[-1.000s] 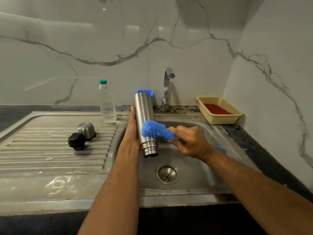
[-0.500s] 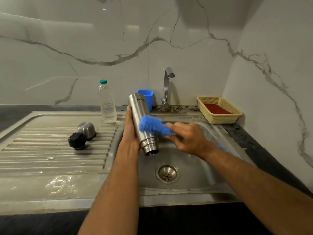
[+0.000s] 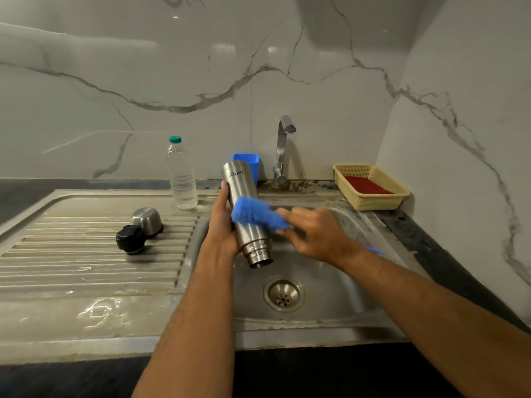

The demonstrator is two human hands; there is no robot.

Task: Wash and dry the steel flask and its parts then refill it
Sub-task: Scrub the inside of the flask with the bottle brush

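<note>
Steel flask (image 3: 244,208), inverted, brushed silver

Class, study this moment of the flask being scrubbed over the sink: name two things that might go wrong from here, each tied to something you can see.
1. The left hand alone grips the steel flask, held mouth down over the sink basin; scrubbing with the blue brush might knock it loose.
2. The steel cap and black stopper lie loose on the wet, ridged drainboard; an elbow might sweep them off.

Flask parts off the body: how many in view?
2. Steel cap and black stopper, touching, both on the drainboard left of the sink. The flask itself is in the left hand. No others visible.
</note>
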